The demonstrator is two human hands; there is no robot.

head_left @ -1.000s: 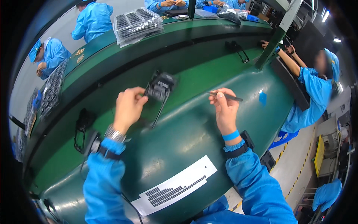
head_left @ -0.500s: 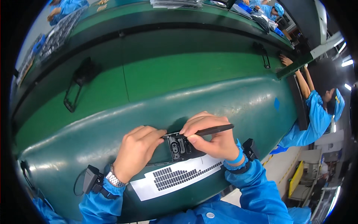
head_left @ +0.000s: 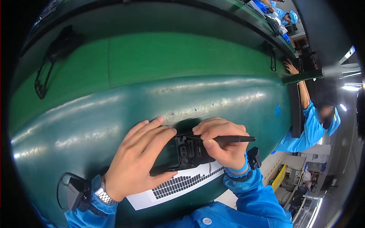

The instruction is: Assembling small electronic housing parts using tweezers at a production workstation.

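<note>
A black phone frame [head_left: 186, 152] with a camera-like section lies flat on the dark green mat in front of me. My left hand [head_left: 138, 157] spans its left part, fingers at the far edge and thumb at the near edge, steadying it. My right hand [head_left: 226, 142] pinches a slim black pen-shaped tool [head_left: 241, 139], whose tip is hidden by my fingers at the frame's far right part. Under and beside the frame's near edge, a white sheet [head_left: 140, 201] carries rows of small black rectangular pieces. My left hand covers part of the sheet.
Beyond the mat runs a green belt [head_left: 152, 53]. Two black frame-like parts rest on it, one far left [head_left: 45, 79] and one far right [head_left: 273, 60]. At the right, a co-worker's hand [head_left: 291, 68] reaches onto the belt beside a dark metal bar [head_left: 298, 78].
My left hand has spread wider, its thumb now at the frame's near edge. The right hand still pinches the tool, its handle now lying flatter. The whole view has shifted.
</note>
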